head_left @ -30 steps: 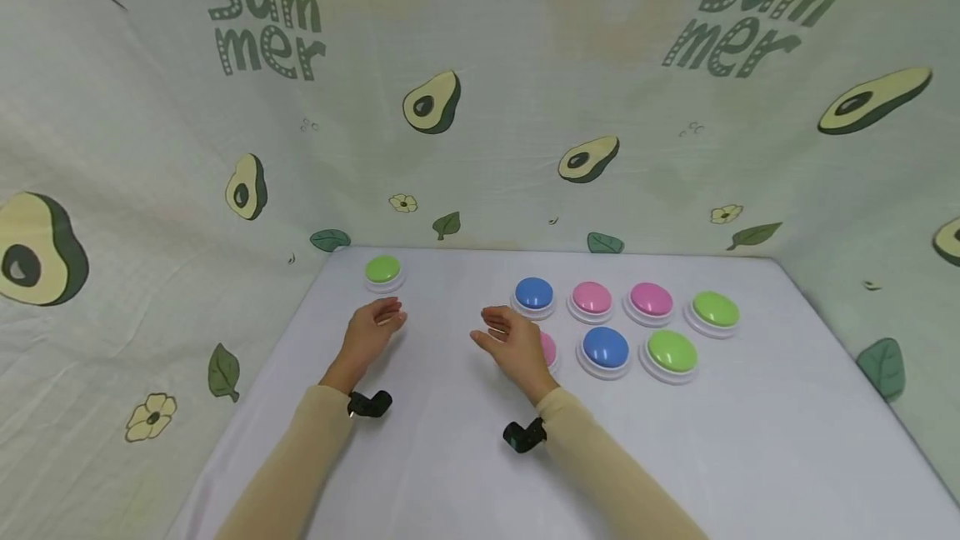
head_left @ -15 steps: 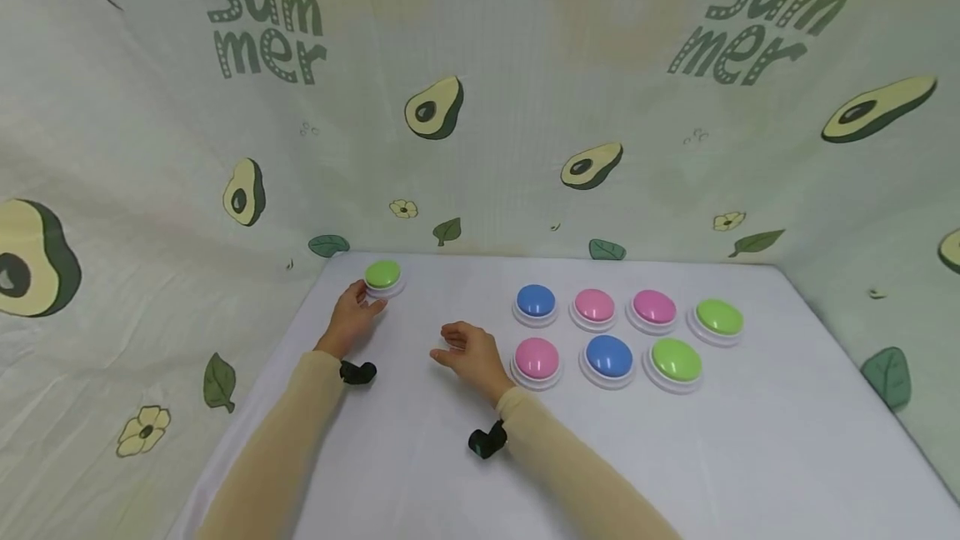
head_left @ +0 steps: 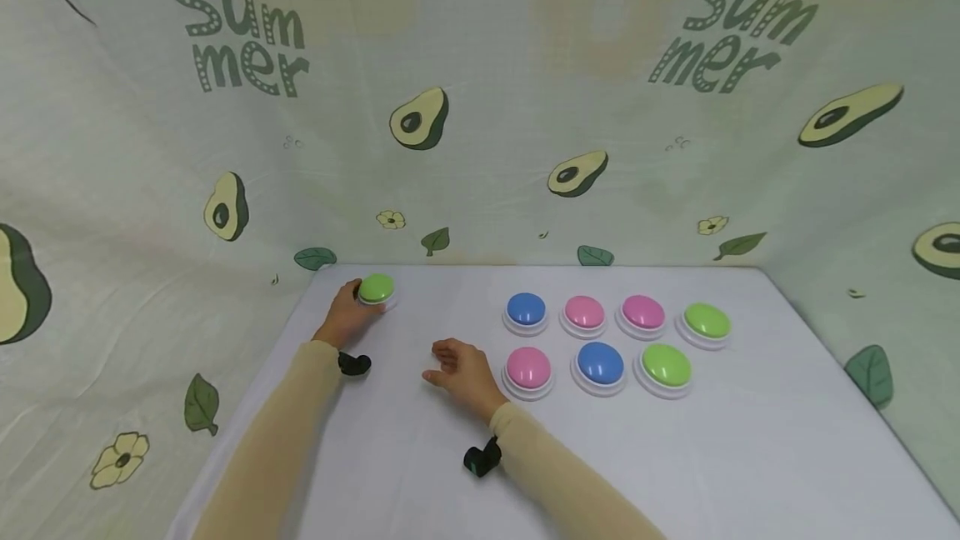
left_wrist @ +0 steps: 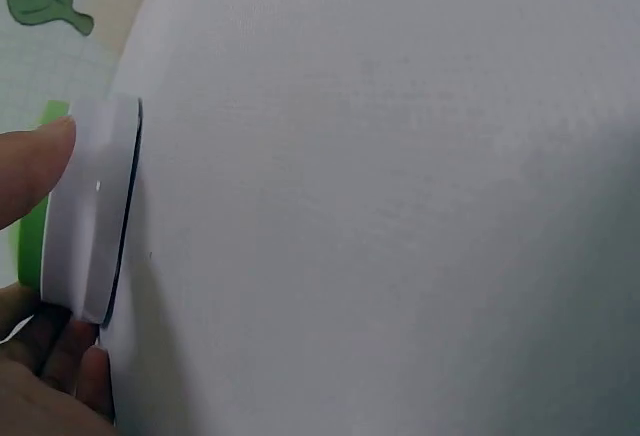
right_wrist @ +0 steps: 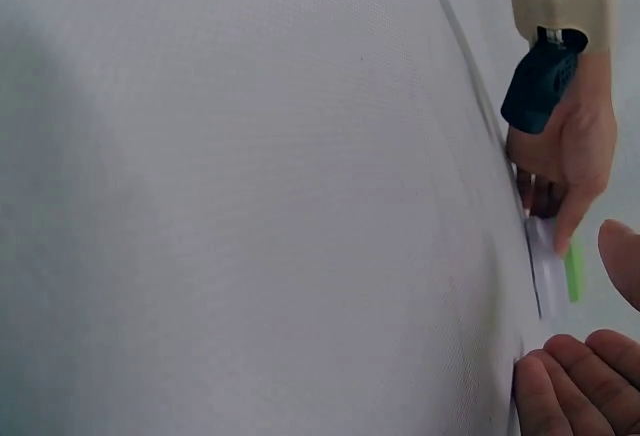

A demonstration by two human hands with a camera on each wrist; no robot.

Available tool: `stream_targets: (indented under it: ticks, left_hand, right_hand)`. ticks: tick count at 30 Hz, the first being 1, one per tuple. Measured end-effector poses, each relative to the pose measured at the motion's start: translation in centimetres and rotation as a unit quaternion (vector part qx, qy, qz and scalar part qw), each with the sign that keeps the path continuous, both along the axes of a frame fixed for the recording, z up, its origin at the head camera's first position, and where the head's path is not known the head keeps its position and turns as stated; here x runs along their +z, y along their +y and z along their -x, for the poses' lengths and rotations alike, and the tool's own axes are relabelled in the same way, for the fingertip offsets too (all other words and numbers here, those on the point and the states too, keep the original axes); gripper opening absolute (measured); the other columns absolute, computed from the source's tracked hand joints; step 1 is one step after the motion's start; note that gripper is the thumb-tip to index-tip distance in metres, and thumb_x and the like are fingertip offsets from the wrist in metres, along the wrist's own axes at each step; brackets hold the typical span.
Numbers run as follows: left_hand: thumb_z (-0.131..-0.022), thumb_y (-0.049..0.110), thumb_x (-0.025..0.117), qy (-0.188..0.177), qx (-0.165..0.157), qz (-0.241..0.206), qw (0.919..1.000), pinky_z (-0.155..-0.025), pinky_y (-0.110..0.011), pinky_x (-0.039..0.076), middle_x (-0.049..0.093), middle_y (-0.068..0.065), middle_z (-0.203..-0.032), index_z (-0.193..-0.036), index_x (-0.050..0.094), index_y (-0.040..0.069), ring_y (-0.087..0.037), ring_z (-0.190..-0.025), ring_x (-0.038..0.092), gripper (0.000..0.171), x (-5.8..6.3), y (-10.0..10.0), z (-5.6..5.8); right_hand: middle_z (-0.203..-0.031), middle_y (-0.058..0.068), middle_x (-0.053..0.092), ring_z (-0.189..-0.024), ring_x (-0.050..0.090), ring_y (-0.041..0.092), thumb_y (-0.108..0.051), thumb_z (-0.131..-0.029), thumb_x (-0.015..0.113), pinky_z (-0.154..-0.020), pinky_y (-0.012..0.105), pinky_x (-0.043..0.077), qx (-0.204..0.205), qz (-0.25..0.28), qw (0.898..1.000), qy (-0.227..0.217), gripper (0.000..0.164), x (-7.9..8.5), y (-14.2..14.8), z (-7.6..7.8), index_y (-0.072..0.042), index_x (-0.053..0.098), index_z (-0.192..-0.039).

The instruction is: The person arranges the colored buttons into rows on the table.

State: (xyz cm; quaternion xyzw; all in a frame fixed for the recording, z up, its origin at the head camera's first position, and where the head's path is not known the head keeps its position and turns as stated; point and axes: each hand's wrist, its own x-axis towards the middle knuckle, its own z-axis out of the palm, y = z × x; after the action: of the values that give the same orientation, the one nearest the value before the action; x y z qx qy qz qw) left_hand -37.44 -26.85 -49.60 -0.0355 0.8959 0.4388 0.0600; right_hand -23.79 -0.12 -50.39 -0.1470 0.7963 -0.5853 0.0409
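Observation:
At the table's far left corner, my left hand grips a green-topped push button with a round white base. The left wrist view has the thumb across the button's side and the other fingers curled at its lower edge; the white base lies close to the tabletop. My right hand hovers mid-table holding nothing, its fingers loosely bent and thumb apart. Nearest to it is a pink push button, just to its right. The right wrist view shows the right hand's fingertips in front of the left hand.
Right of centre stand two rows of push buttons. The back row has a blue button, two pink ones and a green one. In front are the pink, a blue and a green button. A printed cloth hangs behind the white table.
My left hand has reached forward and left and taken hold of the green push button. The right hand has moved left, away from the pink button it partly covered.

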Motion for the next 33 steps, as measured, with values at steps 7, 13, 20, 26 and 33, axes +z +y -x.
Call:
stream_targets:
  ticks: [7,13,20,26,33]
  left_hand:
    - [-0.096,0.022,0.079,0.013,-0.036,0.023,0.999,-0.123,-0.058,0.033,0.036,-0.032,-0.156,-0.16,0.029,-0.007,-0.047,-0.146,0.036,0.087,-0.1,0.2,-1.0]
    - [-0.092,0.028,0.084,0.021,-0.071,0.049,0.996,-0.124,-0.061,0.028,0.042,-0.028,-0.157,-0.154,0.043,-0.002,-0.046,-0.148,0.034,0.079,0.1,1.0,-2.0]
    - [-0.089,0.028,0.086,0.032,-0.132,0.03,0.9903,-0.125,-0.062,0.026,0.047,-0.02,-0.159,-0.154,0.049,0.006,-0.044,-0.151,0.035,0.078,0.0,2.7,-2.6]
    - [-0.088,0.024,0.088,0.06,-0.18,0.03,0.9814,-0.123,-0.058,0.032,0.055,-0.018,-0.15,-0.154,0.051,0.005,-0.04,-0.144,0.045,0.079,-0.3,4.8,-3.4]
    - [-0.087,0.018,0.089,0.082,-0.146,-0.01,0.9859,-0.119,-0.055,0.04,0.063,-0.016,-0.138,-0.145,0.06,0.002,-0.038,-0.135,0.055,0.067,-0.6,5.4,-5.0]
  right_hand:
    - [-0.136,0.025,0.066,-0.124,0.067,0.036,-0.009,-0.092,0.082,-0.103,0.036,0.057,0.0,-0.016,1.0,0.0,0.051,0.1,-0.6,0.6,0.01,0.062,-0.135]
    - [-0.136,0.025,0.066,-0.122,0.068,0.036,-0.009,-0.091,0.083,-0.101,0.036,0.058,-0.011,-0.018,1.0,0.003,0.052,-0.1,-0.9,1.3,0.009,0.061,-0.136]
    - [-0.149,0.025,0.056,-0.123,0.067,0.038,-0.013,-0.092,0.082,-0.103,0.041,0.056,-0.059,-0.034,0.998,-0.004,0.067,-0.1,-0.8,1.6,0.006,0.052,-0.149]
    - [-0.159,0.028,0.043,-0.13,0.062,0.042,-0.012,-0.094,0.081,-0.107,0.044,0.054,-0.077,-0.056,0.995,0.008,0.075,-0.2,-0.8,2.2,0.008,0.042,-0.155]
    - [-0.151,0.031,0.051,-0.123,0.066,0.039,-0.008,-0.092,0.082,-0.103,0.042,0.057,-0.106,-0.055,0.992,0.026,0.071,-0.4,-1.1,2.4,0.012,0.046,-0.15]
